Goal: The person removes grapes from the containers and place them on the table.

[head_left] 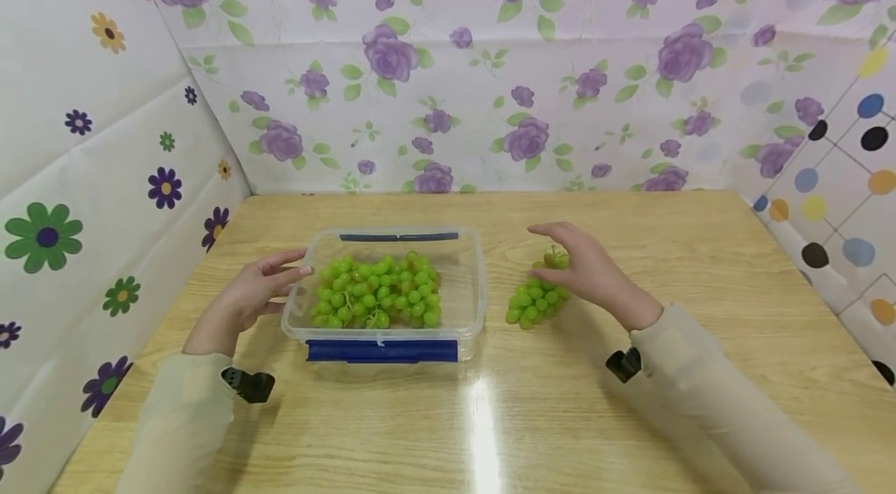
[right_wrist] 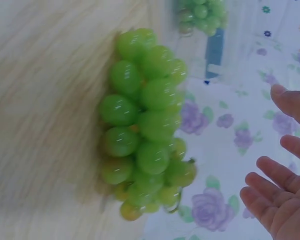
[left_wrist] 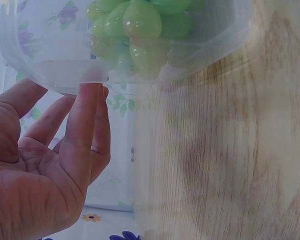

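1. Lying on the table [head_left: 560, 416] to the right of the box [head_left: 462, 292], the loose bunch of grapes [head_left: 537, 299] slants with its stem [head_left: 556, 254] towards the far side and its narrower tip nearest.
2. The right hand [head_left: 584, 268] is spread wide over the bunch's far right part, thumb and fingers well parted, holding nothing; the right wrist view shows a gap between hand and fruit.
3. The left hand [head_left: 255, 292] has its fingers loosely extended against the box's left end, touching below the rim; it does not wrap around it.
4. More grapes [head_left: 381, 288] sit inside the box, mostly left of its middle, behind the near blue latch [head_left: 381, 351].
5. I judge the loose bunch fairly light but floppy, its smooth skins slippery and easily bruised; hard pinching could split or detach single grapes.
6. The stem looks the best hold, or a broad, gentle cradle around the thicker far half. The hand hides part of that end in the head view, so how sturdy the stem is remains uncertain.
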The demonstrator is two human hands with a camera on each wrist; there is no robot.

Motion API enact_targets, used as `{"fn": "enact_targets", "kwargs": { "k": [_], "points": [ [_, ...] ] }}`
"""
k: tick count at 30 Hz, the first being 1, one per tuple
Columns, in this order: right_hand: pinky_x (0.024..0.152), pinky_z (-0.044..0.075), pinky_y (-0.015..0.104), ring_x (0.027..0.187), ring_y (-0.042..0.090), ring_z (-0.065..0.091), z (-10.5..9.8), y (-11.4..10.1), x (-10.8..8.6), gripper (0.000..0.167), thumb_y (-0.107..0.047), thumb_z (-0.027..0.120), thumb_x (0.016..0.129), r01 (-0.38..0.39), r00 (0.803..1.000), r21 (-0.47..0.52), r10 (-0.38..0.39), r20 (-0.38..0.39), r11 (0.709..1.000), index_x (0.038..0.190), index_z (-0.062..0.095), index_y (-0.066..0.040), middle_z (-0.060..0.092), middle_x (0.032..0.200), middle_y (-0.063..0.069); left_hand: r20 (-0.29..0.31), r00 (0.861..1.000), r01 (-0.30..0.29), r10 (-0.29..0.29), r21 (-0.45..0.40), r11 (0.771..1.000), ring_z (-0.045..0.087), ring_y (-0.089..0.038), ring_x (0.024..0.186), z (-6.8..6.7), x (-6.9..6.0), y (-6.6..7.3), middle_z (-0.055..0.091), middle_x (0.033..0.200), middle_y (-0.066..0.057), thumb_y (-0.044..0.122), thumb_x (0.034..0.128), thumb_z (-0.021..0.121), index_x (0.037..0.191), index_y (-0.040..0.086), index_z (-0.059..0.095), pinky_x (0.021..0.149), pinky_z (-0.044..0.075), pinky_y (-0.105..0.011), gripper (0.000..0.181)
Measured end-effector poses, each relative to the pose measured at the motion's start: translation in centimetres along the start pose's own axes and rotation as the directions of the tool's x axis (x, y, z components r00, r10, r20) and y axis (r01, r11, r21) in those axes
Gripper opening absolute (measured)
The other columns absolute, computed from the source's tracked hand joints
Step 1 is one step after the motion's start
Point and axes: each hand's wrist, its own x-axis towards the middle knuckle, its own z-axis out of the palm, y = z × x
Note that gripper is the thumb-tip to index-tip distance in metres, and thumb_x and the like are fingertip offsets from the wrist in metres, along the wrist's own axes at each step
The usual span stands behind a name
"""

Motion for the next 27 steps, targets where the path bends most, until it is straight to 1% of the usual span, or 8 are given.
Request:
{"fn": "enact_targets", "kwargs": {
  "k": [7,10,14,19,22,27],
  "points": [
    [0.096,0.043,0.052,0.122,0.035,0.049,-0.2,-1.5,0.4,0.063,-0.02,0.077,0.082,0.005,1.0,0.014,-0.005,-0.003,1.0,0.137,0.049,-0.005,0.051,0.134,0.017,-0.011,1.0,-0.001,0.001,-0.002,1.0,0.041,-0.038,0.13,0.2,0.1,0.0,0.031,0.151,-0.02,0.044,0.0969,0.051,0.153,0.018,0.022,0.097,0.046,-0.046,0.069],
    [0.095,0.044,0.051,0.12,0.036,0.049,-0.1,-2.1,0.4,0.064,-0.022,0.076,0.082,-0.003,1.0,0.019,0.003,-0.003,1.0,0.137,0.048,-0.006,0.051,0.135,0.017,-0.009,1.0,0.006,-0.006,-0.009,1.0,0.041,-0.038,0.131,0.3,0.2,-0.2,0.031,0.151,-0.02,0.045,0.0959,0.052,0.153,0.018,0.022,0.096,0.047,-0.045,0.07],
    [0.094,0.045,0.051,0.117,0.036,0.051,0.0,-2.9,0.5,0.064,-0.022,0.076,0.082,-0.005,1.0,0.037,0.006,-0.018,0.999,0.137,0.049,-0.007,0.053,0.132,0.017,-0.012,1.0,0.009,-0.009,-0.015,1.0,0.042,-0.037,0.13,0.3,0.2,-0.3,0.031,0.151,-0.02,0.047,0.0947,0.054,0.153,0.018,0.023,0.094,0.048,-0.044,0.071],
    [0.092,0.047,0.048,0.115,0.036,0.053,0.1,-4.3,1.0,0.064,-0.02,0.077,0.081,0.012,0.999,0.063,-0.01,-0.037,0.998,0.137,0.05,-0.006,0.055,0.129,0.017,-0.018,1.0,0.005,-0.005,-0.014,1.0,0.043,-0.036,0.129,0.2,0.2,-0.3,0.032,0.151,-0.02,0.043,0.0968,0.052,0.152,0.018,0.024,0.093,0.049,-0.042,0.067],
    [0.091,0.049,0.047,0.115,0.037,0.053,0.2,-5.0,1.4,0.064,-0.02,0.077,0.082,0.01,0.999,0.066,-0.008,-0.032,0.998,0.138,0.049,-0.006,0.054,0.13,0.017,-0.018,1.0,0.004,-0.004,-0.015,1.0,0.043,-0.035,0.129,0.1,0.2,-0.3,0.031,0.151,-0.019,0.043,0.0968,0.052,0.153,0.018,0.023,0.092,0.049,-0.041,0.068],
    [0.089,0.051,0.045,0.116,0.037,0.054,0.6,-5.8,2.0,0.066,-0.021,0.075,0.083,0.017,1.0,0.067,-0.016,-0.016,0.998,0.14,0.045,-0.005,0.051,0.136,0.016,-0.02,1.0,0.003,-0.003,-0.012,1.0,0.043,-0.036,0.128,0.0,0.1,-0.2,0.031,0.151,-0.02,0.048,0.0942,0.054,0.153,0.018,0.022,0.092,0.05,-0.041,0.073]
  ]
}}
